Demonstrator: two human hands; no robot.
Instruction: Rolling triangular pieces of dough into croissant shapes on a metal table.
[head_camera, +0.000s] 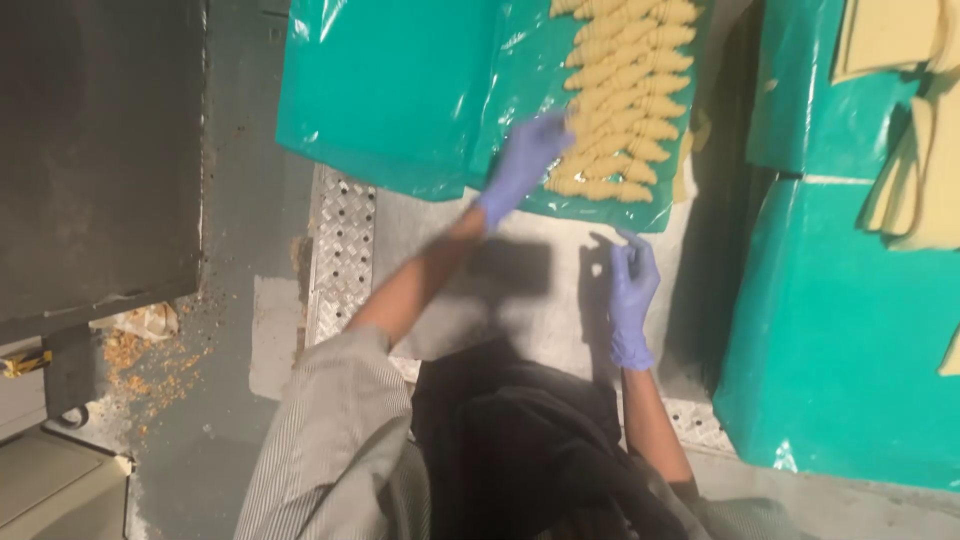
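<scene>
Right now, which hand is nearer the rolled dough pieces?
Left. The left hand touches the edge of the dough pieces; the right hand hangs below them, apart.

2 gloved hands (525, 165); 2 teal sheets (400, 90); 1 batch of dough twists (620, 100), uncountable.

Both hands wear thin purple gloves. The left hand (525, 160) looks blurry. The right hand (632, 300) has a glove that ends at the wrist. The arms are bare below grey striped sleeves (330, 430), and a dark apron (520, 440) covers the front.
</scene>
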